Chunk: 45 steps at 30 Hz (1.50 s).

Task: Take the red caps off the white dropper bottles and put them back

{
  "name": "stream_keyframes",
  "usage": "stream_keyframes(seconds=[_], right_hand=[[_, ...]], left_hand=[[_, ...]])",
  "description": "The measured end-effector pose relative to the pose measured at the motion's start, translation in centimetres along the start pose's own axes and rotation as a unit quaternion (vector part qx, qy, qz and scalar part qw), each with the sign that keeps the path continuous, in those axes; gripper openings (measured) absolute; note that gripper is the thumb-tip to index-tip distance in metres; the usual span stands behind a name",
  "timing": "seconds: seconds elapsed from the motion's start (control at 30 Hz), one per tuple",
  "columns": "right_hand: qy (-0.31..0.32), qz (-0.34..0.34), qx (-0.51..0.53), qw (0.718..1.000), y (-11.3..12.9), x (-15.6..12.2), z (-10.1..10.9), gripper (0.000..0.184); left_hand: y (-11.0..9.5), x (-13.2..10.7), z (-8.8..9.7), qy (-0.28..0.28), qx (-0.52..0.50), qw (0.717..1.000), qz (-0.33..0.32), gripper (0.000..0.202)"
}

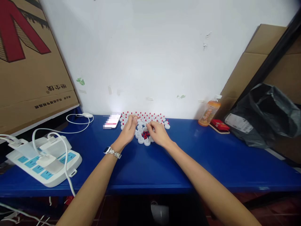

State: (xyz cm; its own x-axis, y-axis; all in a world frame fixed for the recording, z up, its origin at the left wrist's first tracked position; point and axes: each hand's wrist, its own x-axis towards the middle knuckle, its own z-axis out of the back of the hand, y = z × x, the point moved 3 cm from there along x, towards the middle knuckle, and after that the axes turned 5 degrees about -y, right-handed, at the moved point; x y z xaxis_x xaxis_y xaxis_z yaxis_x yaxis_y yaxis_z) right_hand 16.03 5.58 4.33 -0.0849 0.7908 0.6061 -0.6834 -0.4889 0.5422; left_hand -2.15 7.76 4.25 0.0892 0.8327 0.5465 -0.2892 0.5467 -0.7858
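Blue table [211, 157] holds one bottle [208, 113] and many white caps [147, 142] under two hands [129, 130] [159, 133].

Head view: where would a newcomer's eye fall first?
The cluster of white pieces, many red-tipped, probably draws the eye, by the left hand and right hand at the back of the blue table. Then come the power strip on the left and the orange bottle on the right.
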Motion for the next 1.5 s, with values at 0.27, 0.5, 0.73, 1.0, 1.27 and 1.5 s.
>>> stream_keyframes(seconds=[0.27, 0.5, 0.73, 1.0, 1.27, 1.5], right_hand=[[0.012, -0.078, 0.211, 0.974, -1.8, 0.1, 0.2, 0.037], [-0.041, -0.079, 0.239, 0.967, -2.9, 0.2, 2.3, 0.023], [0.039, -0.086, -0.013, 0.995, -5.6, -0.3, 3.4, 0.006], [0.012, -0.123, 0.007, 0.992, -6.8, 0.1, 3.2, 0.017], [-0.015, -0.132, -0.049, 0.99, -8.7, 1.4, 1.7, 0.012], [-0.076, -0.111, 0.205, 0.969, -4.1, 0.7, 2.1, 0.017]], left_hand=[[-0.5, -1.2, -2.3, 0.116, 0.081, 0.989, -0.051, 0.05], [-1.6, -1.6, -3.8, 0.11, 0.071, 0.989, -0.074, 0.063], [-1.0, -1.0, -3.0, 0.085, 0.131, 0.984, -0.083, 0.024], [-1.6, -1.1, -3.4, 0.097, 0.133, 0.981, -0.104, 0.023], [-2.2, -1.3, -3.6, 0.106, 0.136, 0.977, -0.124, 0.022], [-2.4, -1.5, -3.1, 0.064, 0.15, 0.98, -0.115, 0.031]])
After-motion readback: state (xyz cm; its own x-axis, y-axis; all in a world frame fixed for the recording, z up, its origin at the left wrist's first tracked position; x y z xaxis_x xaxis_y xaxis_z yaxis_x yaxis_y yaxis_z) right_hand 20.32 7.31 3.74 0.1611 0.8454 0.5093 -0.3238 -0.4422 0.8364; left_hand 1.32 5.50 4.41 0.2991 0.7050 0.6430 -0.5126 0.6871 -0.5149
